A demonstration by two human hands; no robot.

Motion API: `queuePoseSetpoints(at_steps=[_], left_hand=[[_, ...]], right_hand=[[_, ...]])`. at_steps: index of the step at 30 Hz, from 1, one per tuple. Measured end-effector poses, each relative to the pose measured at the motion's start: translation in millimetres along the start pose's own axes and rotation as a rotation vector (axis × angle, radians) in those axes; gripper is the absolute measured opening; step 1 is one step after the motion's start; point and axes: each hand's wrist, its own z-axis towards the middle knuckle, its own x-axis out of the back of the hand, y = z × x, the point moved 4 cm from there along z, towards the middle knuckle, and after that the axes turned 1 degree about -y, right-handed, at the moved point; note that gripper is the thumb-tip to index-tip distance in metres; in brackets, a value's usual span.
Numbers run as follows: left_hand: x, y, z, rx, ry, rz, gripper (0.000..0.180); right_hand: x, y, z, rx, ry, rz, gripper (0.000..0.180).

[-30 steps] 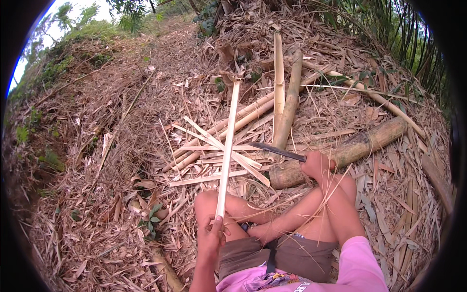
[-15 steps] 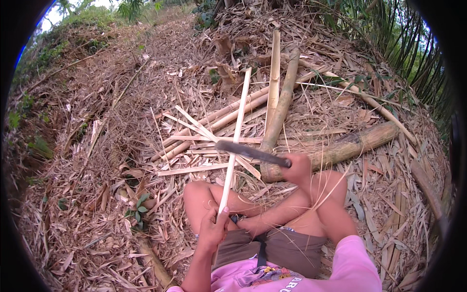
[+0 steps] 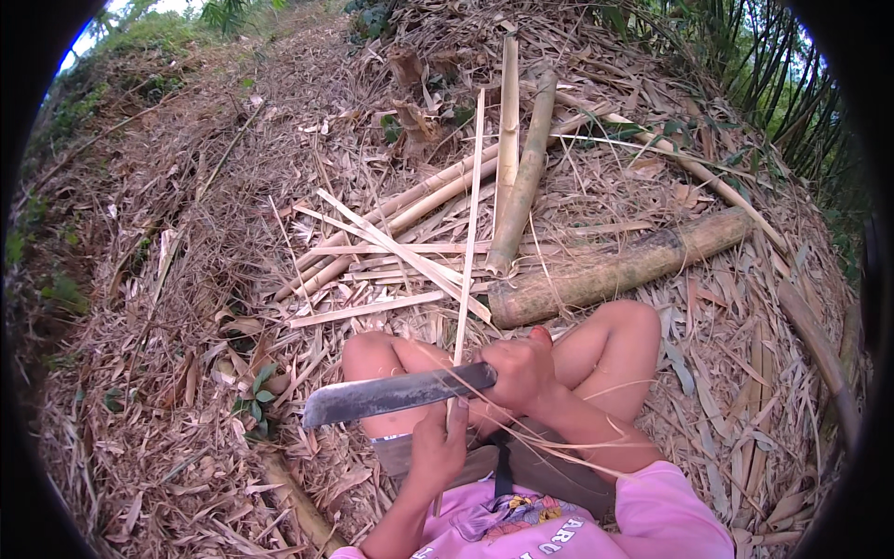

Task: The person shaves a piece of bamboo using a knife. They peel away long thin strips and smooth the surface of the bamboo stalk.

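Observation:
A long, pale bamboo strip [image 3: 473, 214] stands up and away from my lap, its lower part gripped by my left hand [image 3: 438, 449]. My right hand [image 3: 518, 371] is closed round the handle end of a machete [image 3: 396, 396]. The broad dark blade points left and crosses the strip just above my left hand. Thin curled shavings [image 3: 568, 433] trail over my right forearm. My crossed legs lie under both hands, and the machete handle is mostly hidden in my fist.
A thick bamboo pole [image 3: 619, 270] lies beyond my right knee. A thinner bamboo piece [image 3: 523, 177] and a split half [image 3: 507, 112] lean beyond it. Several split strips [image 3: 391, 244] are piled ahead. Dry leaves cover the ground, with a stump [image 3: 414, 121] farther off.
The machete has come down along the strip toward my left hand, its blade now pointing left. The strip stands more upright. My left hand has moved slightly right.

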Motion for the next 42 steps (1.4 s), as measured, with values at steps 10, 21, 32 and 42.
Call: queuePoseSetpoints(at_steps=[10, 21, 32, 42], left_hand=[[17, 8, -40, 0.021, -0.052, 0.110, 0.028], [18, 6, -33, -0.060, -0.030, 0.153, 0.028], [19, -3, -20, -0.102, 0.021, 0.106, 0.022], [23, -22, -39, -0.007, -0.023, 0.030, 0.024]], right_hand=[[15, 99, 20, -0.452, -0.033, -0.188, 0.027], [10, 71, 4, -0.191, -0.043, -0.064, 0.017], [5, 16, 6, 0.042, -0.245, -0.267, 0.016], [11, 65, 25, -0.117, -0.216, -0.365, 0.009]])
